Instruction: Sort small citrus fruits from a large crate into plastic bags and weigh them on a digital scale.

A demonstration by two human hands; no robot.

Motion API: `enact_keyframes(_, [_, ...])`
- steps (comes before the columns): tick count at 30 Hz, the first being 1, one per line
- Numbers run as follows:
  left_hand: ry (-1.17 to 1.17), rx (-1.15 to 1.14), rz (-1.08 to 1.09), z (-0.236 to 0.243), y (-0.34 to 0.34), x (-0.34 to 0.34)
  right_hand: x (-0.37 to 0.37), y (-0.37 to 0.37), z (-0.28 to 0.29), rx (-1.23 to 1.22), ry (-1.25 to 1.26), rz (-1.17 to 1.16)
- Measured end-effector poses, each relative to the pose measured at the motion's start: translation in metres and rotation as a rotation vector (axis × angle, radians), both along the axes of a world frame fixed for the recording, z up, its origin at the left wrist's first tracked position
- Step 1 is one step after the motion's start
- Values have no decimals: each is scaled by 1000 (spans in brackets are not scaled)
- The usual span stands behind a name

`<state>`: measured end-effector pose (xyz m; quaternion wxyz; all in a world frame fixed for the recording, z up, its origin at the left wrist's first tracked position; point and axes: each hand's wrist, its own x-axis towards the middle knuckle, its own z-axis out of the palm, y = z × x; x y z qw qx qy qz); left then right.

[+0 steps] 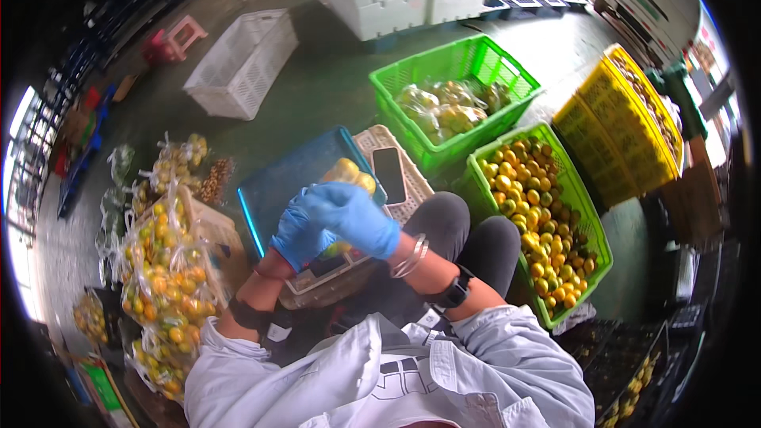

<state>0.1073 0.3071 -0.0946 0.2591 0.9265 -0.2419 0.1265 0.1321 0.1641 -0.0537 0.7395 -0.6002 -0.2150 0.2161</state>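
Yellow citrus fruits (346,172) sit front and centre for us, bunched just past our gloved fingers, over the blue tray (285,178)! Our right hand (349,212) crosses over our left hand (297,231), both in blue gloves, fingers curled in close together; whatever lies between them is hidden, so we cannot tell whether either is clenched on something or grasping nothing. More fruit peeks out under our wrists, mostly covered.

Just beyond, a smartphone (388,176) lies on the cream basket (415,184). Out to our right, loose citrus (539,230) fills one green crate (600,273), while clear bags of fruit (452,107) rest in another; on our left, knotted bags of orange and yellow citrus (162,301) are heaped high!

Now the handling: each fruit looks light, firm but bruisable, its smooth round skin likely to roll or slide against a glove. We would cup it round the middle with spread fingers, squeezing gently; with any bagged bunch, we would judge the gathered neck the best hold, a palm underneath for the weight
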Motion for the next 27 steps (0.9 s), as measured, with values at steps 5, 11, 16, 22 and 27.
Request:
enact_keyframes(5, [17,-300,-184,35,-55,73,5,-70,47,-500,-973,-344])
enact_keyframes(11, [51,0,-90,31,-146,259,-62,-265,21,-687,-709,-1241])
enact_keyframes(16, [187,-164,19,-45,-235,383,-263,-378,-107,-1032,-106,-1652])
enact_keyframes(22, [163,-875,-356,-45,-358,327,-500,-339,-240,-855,834,-1998])
enact_keyframes(27, [548,-604,-965,40,-394,23,-491,-279,-320,-791,1364,-1666])
